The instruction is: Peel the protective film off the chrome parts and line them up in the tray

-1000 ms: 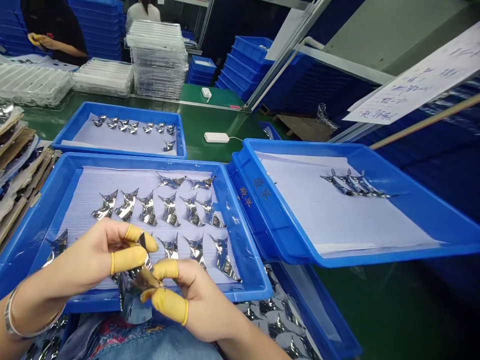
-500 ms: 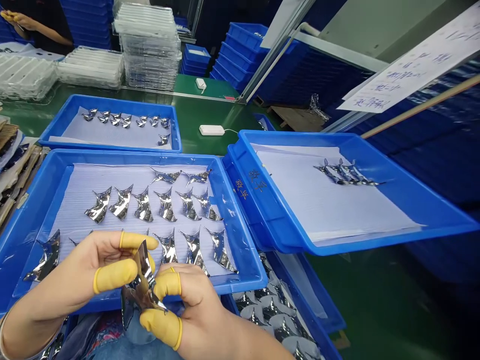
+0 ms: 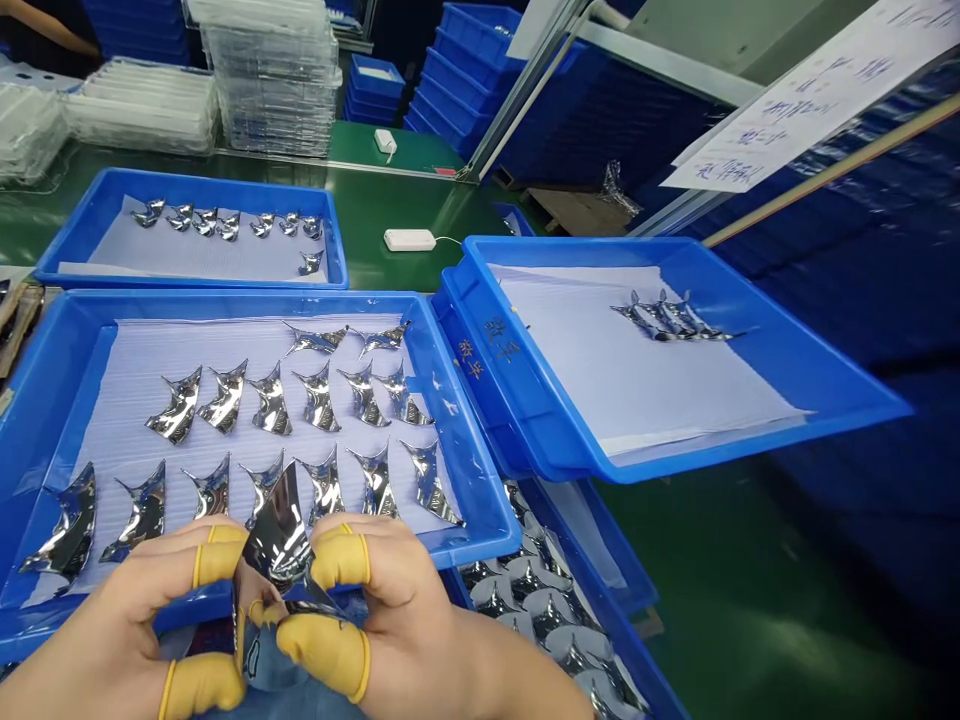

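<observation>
Between my two hands is a shiny chrome-like curved part [image 3: 279, 545], raised in front of the large blue tray [image 3: 225, 304]. My left hand [image 3: 172, 620] grips its left edge, and my right hand [image 3: 382, 600] pinches its right side with thumb and finger. Yellow finger cots cover the gripping fingertips of both hands. Just beyond my hands, similar pointed curved parts [image 3: 319, 396] lie in rows on white paper in that tray. The lower edge of the held part shows reflections, so its exact outline there is hard to make out.
A smaller blue tray [image 3: 225, 183] with little shiny parts sits behind. At right, a stacked blue tray [image 3: 675, 425] holds a few parts on paper. Below it is a lower bin of shiny parts [image 3: 551, 605]. Clear plastic trays [image 3: 270, 90] are piled at the back.
The held part has been turned so its broad shiny face shows more. My left hand has moved lower and now grips the part's left edge. The view has shifted slightly.
</observation>
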Action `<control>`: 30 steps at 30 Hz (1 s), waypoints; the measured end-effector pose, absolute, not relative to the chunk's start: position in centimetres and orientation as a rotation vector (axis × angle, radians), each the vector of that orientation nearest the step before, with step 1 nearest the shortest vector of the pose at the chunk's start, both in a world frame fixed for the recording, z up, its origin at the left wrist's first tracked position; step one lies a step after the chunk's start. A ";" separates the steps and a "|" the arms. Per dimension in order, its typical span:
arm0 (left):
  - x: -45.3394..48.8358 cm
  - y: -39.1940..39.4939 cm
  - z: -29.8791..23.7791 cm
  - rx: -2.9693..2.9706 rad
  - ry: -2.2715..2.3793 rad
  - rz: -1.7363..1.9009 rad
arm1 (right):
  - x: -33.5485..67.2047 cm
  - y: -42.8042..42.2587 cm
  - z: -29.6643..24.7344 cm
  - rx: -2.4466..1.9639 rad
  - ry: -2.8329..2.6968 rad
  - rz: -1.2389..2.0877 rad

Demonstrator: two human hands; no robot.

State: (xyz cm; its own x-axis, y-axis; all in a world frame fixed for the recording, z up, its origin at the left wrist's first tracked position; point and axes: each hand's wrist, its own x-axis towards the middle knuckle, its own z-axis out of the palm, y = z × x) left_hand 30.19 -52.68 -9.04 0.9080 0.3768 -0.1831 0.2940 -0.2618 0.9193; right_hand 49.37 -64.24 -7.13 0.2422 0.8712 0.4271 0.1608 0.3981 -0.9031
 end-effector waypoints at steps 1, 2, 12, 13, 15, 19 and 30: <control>31.0 -52.6 -8.5 1.869 0.422 0.082 | 49.4 -64.2 -7.2 -1.066 -1.251 0.633; 31.7 -52.5 -8.1 1.867 0.351 0.094 | 49.4 -64.2 -7.2 -1.054 -1.250 0.627; 32.9 -52.4 -8.6 1.935 0.296 0.282 | 49.5 -64.0 -7.8 -1.089 -1.292 0.491; 32.9 -52.4 -8.5 1.941 0.315 0.293 | 49.6 -64.0 -7.8 -1.094 -1.297 0.495; 33.0 -52.4 -8.4 1.936 0.343 0.306 | 49.7 -64.0 -7.7 -1.093 -1.295 0.513; 33.2 -52.3 -8.2 1.941 0.377 0.333 | 49.8 -64.1 -7.6 -1.083 -1.289 0.563; 32.7 -52.8 -7.6 1.936 0.374 0.276 | 50.2 -64.1 -7.4 -1.080 -1.249 0.645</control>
State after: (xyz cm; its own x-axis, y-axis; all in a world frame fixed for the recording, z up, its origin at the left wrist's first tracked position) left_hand 32.71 -52.81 -7.64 0.9233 0.3837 0.0180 0.1310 -0.3586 0.9242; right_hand 50.16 -64.11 -7.42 0.2451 0.8717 0.4243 0.1590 0.3956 -0.9046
